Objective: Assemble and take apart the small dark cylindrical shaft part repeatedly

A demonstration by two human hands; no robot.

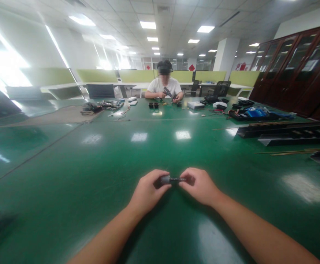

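Observation:
Close in front of me, over the green table [160, 154], my left hand [149, 189] is closed round a small grey cylinder [165, 179]. From its right end a thin dark rod [174, 179] runs sideways to my right hand [200, 185]. The thumb and forefinger of that hand pinch the rod's far end. Cylinder and rod lie in one line, roughly level; whether they are one piece or two I cannot tell. My fingers hide part of each end.
Across the table a person [164, 86] in a white shirt handles a dark tool. Cables and parts [112, 105] lie at the far left, a white box [195, 105] and blue plastic bag [256, 112] at the far right. Long black metal channels [291, 139] lie along the right side.

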